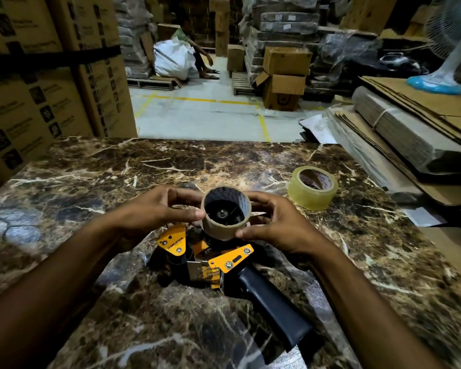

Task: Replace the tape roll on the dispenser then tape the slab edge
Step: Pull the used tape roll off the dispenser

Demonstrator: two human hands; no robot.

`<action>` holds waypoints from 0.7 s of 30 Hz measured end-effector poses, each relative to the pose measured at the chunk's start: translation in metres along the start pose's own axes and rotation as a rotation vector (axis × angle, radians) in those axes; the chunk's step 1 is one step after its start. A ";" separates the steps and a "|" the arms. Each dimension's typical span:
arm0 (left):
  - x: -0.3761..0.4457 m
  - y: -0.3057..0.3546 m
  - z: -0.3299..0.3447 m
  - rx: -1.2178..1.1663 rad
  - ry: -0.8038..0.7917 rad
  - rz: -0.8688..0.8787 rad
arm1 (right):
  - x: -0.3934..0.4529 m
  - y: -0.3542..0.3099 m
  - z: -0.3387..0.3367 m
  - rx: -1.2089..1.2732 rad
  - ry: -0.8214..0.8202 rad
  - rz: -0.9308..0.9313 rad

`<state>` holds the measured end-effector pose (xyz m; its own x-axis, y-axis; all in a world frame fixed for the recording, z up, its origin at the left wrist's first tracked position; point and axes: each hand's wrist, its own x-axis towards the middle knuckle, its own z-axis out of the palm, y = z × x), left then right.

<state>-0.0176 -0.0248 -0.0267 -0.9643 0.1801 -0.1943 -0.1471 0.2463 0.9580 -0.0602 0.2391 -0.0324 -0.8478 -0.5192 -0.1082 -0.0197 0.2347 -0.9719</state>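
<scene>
While the orange-and-black metal tape dispenser (218, 265) lies on the brown marble slab worktop (96, 166), left hand (155, 209) and right hand (274, 225) pinch its spent cardboard tape core (225, 218); the fresh clear tape roll (312, 187) sits just right.

Stacked cartons (51, 83) left; open box (284, 86) on floor; flattened cardboard (415, 115) right; fan (450, 43).

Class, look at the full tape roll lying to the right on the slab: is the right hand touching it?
Apart. The head view shows bare slab between the right hand and the full roll.
</scene>
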 end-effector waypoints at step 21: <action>0.006 -0.001 0.005 0.045 0.022 0.098 | 0.013 0.011 0.017 0.110 0.042 -0.136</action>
<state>-0.0221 -0.0193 -0.0297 -0.9781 0.1850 -0.0952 -0.0424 0.2709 0.9617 -0.0626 0.2208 -0.0486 -0.8629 -0.5044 0.0325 -0.0795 0.0721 -0.9942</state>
